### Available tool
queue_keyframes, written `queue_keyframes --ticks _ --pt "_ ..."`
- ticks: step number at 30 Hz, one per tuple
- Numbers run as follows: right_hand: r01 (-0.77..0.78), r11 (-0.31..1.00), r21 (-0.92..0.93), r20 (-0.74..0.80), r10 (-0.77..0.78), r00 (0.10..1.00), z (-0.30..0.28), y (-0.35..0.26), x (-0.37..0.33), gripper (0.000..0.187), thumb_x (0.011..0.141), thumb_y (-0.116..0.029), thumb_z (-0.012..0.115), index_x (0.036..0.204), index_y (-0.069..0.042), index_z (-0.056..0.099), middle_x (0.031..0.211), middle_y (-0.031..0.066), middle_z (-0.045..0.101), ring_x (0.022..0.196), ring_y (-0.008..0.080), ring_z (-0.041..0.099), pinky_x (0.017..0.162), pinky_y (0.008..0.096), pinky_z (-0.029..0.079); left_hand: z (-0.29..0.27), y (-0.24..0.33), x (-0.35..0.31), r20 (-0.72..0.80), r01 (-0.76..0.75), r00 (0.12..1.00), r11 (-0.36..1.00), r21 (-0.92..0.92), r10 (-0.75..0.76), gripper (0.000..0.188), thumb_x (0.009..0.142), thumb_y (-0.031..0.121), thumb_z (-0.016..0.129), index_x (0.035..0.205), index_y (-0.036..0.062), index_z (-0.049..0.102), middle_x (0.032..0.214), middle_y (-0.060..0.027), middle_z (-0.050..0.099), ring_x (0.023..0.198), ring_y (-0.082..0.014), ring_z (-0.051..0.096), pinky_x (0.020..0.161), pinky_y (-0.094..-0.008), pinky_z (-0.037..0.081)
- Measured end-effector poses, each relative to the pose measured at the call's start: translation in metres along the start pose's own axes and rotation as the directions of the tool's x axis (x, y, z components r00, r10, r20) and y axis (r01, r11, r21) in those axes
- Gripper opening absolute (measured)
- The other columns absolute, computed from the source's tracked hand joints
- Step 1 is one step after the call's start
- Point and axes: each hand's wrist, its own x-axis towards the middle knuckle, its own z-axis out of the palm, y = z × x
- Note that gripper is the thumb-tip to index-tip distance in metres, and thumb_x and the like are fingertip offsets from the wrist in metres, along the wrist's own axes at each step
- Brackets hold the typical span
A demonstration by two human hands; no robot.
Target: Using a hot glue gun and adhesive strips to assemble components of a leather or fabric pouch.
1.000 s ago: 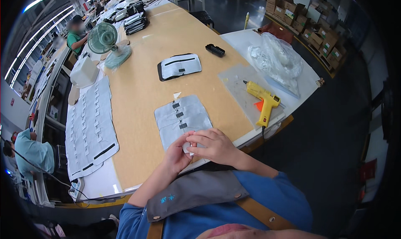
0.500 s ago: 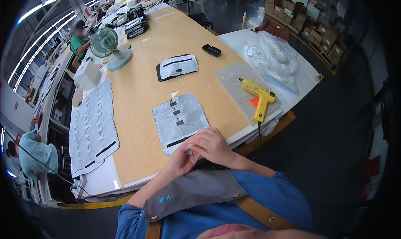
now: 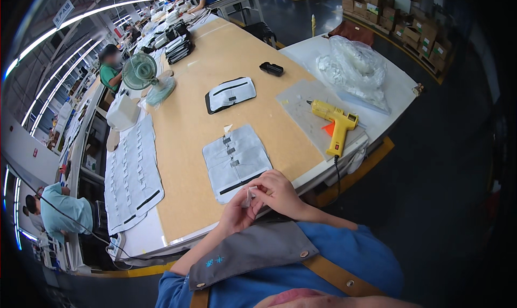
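Close to my chest, at the table's near edge, my two hands meet around a small white piece [image 3: 248, 198], perhaps paper or film. My left hand [image 3: 235, 215] has its fingers curled around it from below. The fingers of my right hand [image 3: 277, 194] pinch at it from the other side. Just beyond them lies a grey fabric panel [image 3: 218, 165] with several dark patches down its middle and a black strip along its near edge. A white triangular scrap [image 3: 228, 128] touches its far edge. Farther off rests a smaller grey panel [image 3: 223, 95] on a black backing.
A yellow glue gun [image 3: 335, 122] lies on a clear sheet [image 3: 295, 99] to the right, near a plastic bag [image 3: 353, 65]. A black object [image 3: 271, 68] sits farther back. At left are long grey panels [image 3: 132, 173], a white box [image 3: 123, 113] and a green fan [image 3: 140, 71]. Co-workers are beyond.
The view has tilted slightly, so the table sits a little to the right and lower. My fingers have shifted, and more of the white piece shows between my hands.
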Motion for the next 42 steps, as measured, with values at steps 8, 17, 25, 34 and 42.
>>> queue_keyframes --ticks 8,17,25,34,42 --pt "0.030 0.999 -0.015 0.008 -0.030 1.000 -0.006 0.001 0.004 0.014 0.080 -0.010 0.075 0.092 -0.008 0.069 0.091 0.0060 0.068 0.092 0.0271 0.062 0.083 0.0374 0.049 0.011 0.004 0.009 -0.053 -0.063 0.996 0.993 0.097 0.068 0.039 0.102 0.017 0.048 0.138 0.0002 0.045 0.127 -0.0149 0.059 0.113 -0.0214 0.063 0.095 -0.0299 0.057" --pt "-0.048 0.996 -0.073 0.003 0.049 0.999 -0.011 -0.002 0.005 0.013 0.079 -0.007 0.075 0.090 -0.007 0.067 0.086 0.0077 0.065 0.088 0.0279 0.063 0.081 0.0376 0.049 0.016 -0.003 0.007 0.016 -0.134 0.991 0.958 0.254 0.134 0.037 0.103 0.023 0.053 0.132 0.0005 0.052 0.126 -0.0117 0.060 0.113 -0.0166 0.062 0.097 -0.0280 0.054" --pt "-0.268 0.955 0.125 0.043 0.265 0.963 -0.002 -0.006 0.009 0.011 0.086 -0.006 0.073 0.094 -0.002 0.067 0.088 0.0064 0.067 0.078 0.0126 0.065 0.072 0.0257 0.052 0.000 0.000 0.008 -0.037 -0.166 0.983 0.950 0.263 0.182 0.028 0.103 0.026 0.053 0.118 0.0031 0.056 0.115 -0.0091 0.064 0.102 -0.0147 0.066 0.087 -0.0255 0.058" --pt "-0.558 0.640 0.528 0.259 0.505 0.824 0.010 0.002 0.012 0.014 0.093 -0.006 0.066 0.104 0.001 0.063 0.092 0.0039 0.069 0.084 0.0082 0.066 0.076 0.0246 0.054 -0.006 0.010 0.003 -0.137 -0.160 0.972 0.962 0.221 0.193 0.016 0.101 0.016 0.047 0.110 0.0039 0.054 0.092 -0.0023 0.059 0.071 -0.0085 0.057 0.063 -0.0208 0.053" --pt "-0.431 0.855 0.289 0.111 0.417 0.902 0.016 -0.004 0.012 0.014 0.092 -0.003 0.065 0.107 0.000 0.065 0.101 0.0065 0.069 0.091 0.0112 0.067 0.078 0.0256 0.054 -0.018 0.005 -0.006 -0.048 -0.292 0.926 0.790 0.540 0.375 0.013 0.098 0.018 0.060 0.095 0.0082 0.052 0.080 0.0036 0.048 0.065 -0.0036 0.039 0.052 -0.0203 0.029"
